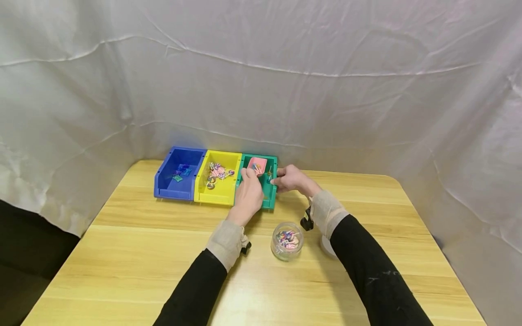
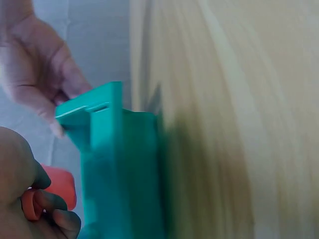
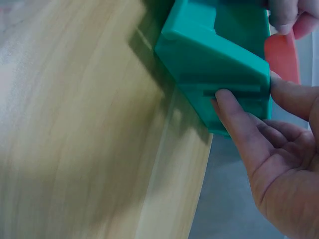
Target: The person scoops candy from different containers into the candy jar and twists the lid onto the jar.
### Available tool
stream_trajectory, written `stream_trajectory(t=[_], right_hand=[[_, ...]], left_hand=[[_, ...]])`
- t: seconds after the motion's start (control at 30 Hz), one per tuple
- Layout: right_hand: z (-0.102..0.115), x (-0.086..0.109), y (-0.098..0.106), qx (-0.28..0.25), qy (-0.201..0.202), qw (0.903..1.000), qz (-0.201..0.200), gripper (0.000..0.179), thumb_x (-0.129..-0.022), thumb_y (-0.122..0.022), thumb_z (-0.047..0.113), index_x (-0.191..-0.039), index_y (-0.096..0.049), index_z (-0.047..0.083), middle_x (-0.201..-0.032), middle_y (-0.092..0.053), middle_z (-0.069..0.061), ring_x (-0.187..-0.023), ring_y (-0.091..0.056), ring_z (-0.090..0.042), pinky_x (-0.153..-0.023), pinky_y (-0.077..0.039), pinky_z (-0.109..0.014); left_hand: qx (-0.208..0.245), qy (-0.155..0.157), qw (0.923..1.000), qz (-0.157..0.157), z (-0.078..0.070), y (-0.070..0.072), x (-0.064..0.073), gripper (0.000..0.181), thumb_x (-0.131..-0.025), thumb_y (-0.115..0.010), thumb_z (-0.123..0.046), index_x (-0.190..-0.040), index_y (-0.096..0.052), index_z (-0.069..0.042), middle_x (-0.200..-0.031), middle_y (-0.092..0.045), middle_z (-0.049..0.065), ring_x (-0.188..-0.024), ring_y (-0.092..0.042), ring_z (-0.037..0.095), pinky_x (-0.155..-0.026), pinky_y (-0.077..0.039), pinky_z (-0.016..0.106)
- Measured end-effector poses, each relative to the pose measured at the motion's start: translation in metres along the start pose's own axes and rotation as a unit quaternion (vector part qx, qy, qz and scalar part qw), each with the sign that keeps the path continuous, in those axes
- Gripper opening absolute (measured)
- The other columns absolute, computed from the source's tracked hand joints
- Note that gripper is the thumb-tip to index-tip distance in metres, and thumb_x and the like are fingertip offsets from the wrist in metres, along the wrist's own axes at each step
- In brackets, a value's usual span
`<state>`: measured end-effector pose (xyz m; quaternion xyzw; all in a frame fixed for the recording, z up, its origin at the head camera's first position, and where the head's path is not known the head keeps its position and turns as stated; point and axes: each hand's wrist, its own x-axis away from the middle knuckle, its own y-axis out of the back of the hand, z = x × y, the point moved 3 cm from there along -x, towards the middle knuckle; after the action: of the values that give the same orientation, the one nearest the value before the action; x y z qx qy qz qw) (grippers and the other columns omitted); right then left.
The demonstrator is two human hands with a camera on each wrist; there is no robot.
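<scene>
My left hand holds a small pink scoop over the green bin. A few tiny lollipops lie in the scoop. In the left wrist view the fingers curl round the handle of the scoop. My right hand grips the green bin's right side wall; the right wrist view has the thumb at the rim and fingers against the outer face of the bin. A few small pieces are inside that bin, partly hidden by my left hand.
Left of the green bin stand a yellow bin with swirly mini lollipops and a blue bin with blue and green pieces. A clear jar of lollipops stands nearer, beside a round lid partly under my right forearm. Grey cloth hangs behind.
</scene>
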<state>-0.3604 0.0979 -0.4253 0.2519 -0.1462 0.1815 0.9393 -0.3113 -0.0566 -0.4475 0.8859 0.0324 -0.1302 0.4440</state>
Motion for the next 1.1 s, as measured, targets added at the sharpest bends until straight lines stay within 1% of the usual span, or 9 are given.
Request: stream_trajectory(t=[0.07, 0.13, 0.23, 0.3, 0.37, 0.5, 0.67, 0.9, 1.1], right_hand=[[-0.001, 0.003, 0.001, 0.012, 0.012, 0.9997, -0.017, 0.051, -0.103, -0.064, 0.008, -0.146, -0.047, -0.014, -0.125, -0.067, -0.032, -0.108, -0.073, -0.037, -0.097, -0.055, -0.05], [-0.001, 0.008, 0.001, 0.041, 0.028, 0.998, -0.04, 0.045, -0.103, -0.065, 0.01, -0.139, -0.056, -0.014, -0.117, -0.071, -0.03, -0.106, -0.073, -0.038, -0.096, -0.057, -0.05], [0.0, 0.016, 0.003, 0.122, 0.05, 0.9884, -0.075, 0.034, -0.102, -0.068, 0.018, -0.121, -0.07, -0.01, -0.103, -0.075, -0.026, -0.099, -0.073, -0.039, -0.087, -0.061, -0.045], [-0.001, 0.02, 0.005, 0.156, 0.054, 0.9833, -0.075, 0.035, -0.102, -0.067, 0.022, -0.12, -0.071, -0.008, -0.105, -0.075, -0.025, -0.099, -0.073, -0.038, -0.084, -0.061, -0.042], [-0.003, 0.025, 0.008, 0.164, 0.052, 0.9833, -0.06, 0.041, -0.103, -0.066, 0.024, -0.128, -0.067, -0.009, -0.116, -0.073, -0.026, -0.102, -0.073, -0.038, -0.085, -0.061, -0.04], [-0.011, 0.037, 0.018, 0.111, 0.055, 0.9922, -0.013, 0.054, -0.106, -0.061, 0.025, -0.148, -0.05, -0.008, -0.139, -0.061, -0.027, -0.115, -0.069, -0.038, -0.098, -0.056, -0.047], [-0.02, 0.061, 0.026, 0.04, 0.121, 0.9919, 0.006, 0.052, -0.107, -0.059, 0.022, -0.151, -0.048, -0.004, -0.143, -0.06, -0.025, -0.121, -0.066, -0.037, -0.103, -0.052, -0.052], [-0.038, 0.099, 0.021, -0.068, 0.196, 0.9781, -0.022, 0.047, -0.104, -0.066, 0.019, -0.146, -0.056, 0.0, -0.142, -0.062, -0.02, -0.12, -0.068, -0.029, -0.098, -0.056, -0.035], [-0.055, 0.123, 0.007, -0.095, 0.208, 0.9736, 0.0, 0.053, -0.101, -0.07, 0.02, -0.15, -0.053, 0.007, -0.147, -0.059, -0.016, -0.13, -0.062, -0.03, -0.102, -0.052, -0.026]], left_hand=[[0.003, -0.015, 0.9999, -0.002, -0.003, 0.005, 0.003, 0.011, -0.107, -0.045, -0.005, -0.11, -0.034, -0.001, -0.111, -0.034, 0.017, -0.062, -0.052, 0.026, -0.055, -0.044, 0.034], [0.011, -0.034, 0.9994, -0.003, -0.006, 0.012, 0.007, 0.009, -0.109, -0.042, -0.007, -0.111, -0.035, -0.001, -0.11, -0.034, 0.017, -0.061, -0.052, 0.025, -0.053, -0.043, 0.034], [0.025, -0.059, 0.998, 0.002, -0.011, 0.022, 0.013, 0.011, -0.112, -0.039, -0.012, -0.113, -0.036, -0.001, -0.108, -0.035, 0.016, -0.062, -0.052, 0.025, -0.053, -0.043, 0.033], [0.031, -0.073, 0.9968, 0.01, -0.014, 0.029, 0.017, 0.012, -0.112, -0.039, -0.013, -0.114, -0.036, -0.002, -0.106, -0.036, 0.014, -0.064, -0.052, 0.025, -0.054, -0.043, 0.033], [0.035, -0.088, 0.9954, 0.019, -0.016, 0.036, 0.021, 0.012, -0.112, -0.04, -0.014, -0.115, -0.035, -0.003, -0.105, -0.038, 0.013, -0.067, -0.052, 0.024, -0.056, -0.043, 0.032], [0.051, -0.128, 0.9898, 0.034, -0.018, 0.053, 0.03, 0.011, -0.111, -0.043, -0.012, -0.116, -0.038, -0.003, -0.104, -0.046, 0.012, -0.071, -0.052, 0.023, -0.056, -0.044, 0.031], [0.081, -0.175, 0.9799, 0.052, -0.016, 0.072, 0.04, 0.008, -0.111, -0.043, -0.012, -0.113, -0.04, -0.005, -0.1, -0.051, 0.011, -0.071, -0.05, 0.02, -0.055, -0.042, 0.03], [0.113, -0.243, 0.9625, 0.043, -0.014, 0.092, 0.052, 0.009, -0.11, -0.048, -0.011, -0.117, -0.046, -0.006, -0.1, -0.051, 0.007, -0.082, -0.049, 0.019, -0.068, -0.045, 0.032], [0.106, -0.256, 0.9604, 0.027, -0.012, 0.108, 0.064, 0.011, -0.109, -0.053, -0.012, -0.118, -0.05, -0.007, -0.097, -0.054, 0.005, -0.076, -0.048, 0.017, -0.062, -0.043, 0.031]])
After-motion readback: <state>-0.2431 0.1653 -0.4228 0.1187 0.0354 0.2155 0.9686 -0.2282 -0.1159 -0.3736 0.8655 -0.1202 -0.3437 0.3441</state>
